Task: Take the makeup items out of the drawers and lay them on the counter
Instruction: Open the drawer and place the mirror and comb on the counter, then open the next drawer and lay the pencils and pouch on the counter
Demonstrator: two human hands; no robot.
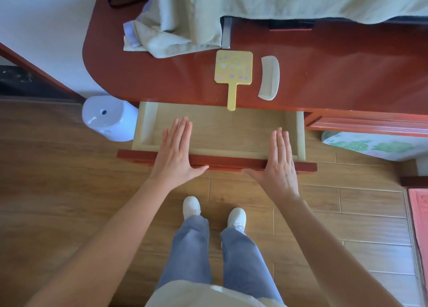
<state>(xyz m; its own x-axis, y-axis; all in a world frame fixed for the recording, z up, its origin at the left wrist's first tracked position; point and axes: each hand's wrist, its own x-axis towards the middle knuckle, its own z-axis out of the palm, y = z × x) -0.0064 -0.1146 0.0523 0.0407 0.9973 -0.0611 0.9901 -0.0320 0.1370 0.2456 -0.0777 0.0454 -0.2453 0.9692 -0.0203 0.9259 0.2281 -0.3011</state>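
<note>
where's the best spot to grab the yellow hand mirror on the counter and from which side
Take the yellow hand mirror by its narrow handle, coming from the front edge. It lies flat on the counter, so the wide head gives little to pinch, but the handle tip juts past the edge over the open drawer, so fingers could likely slip under it.

Both arms reach forward, bare and nearly straight. Left hand point(177, 151) lies flat, fingers straight and together, thumb splayed inward. Right hand point(276, 160) mirrors it, palm down, thumb splayed.
</note>
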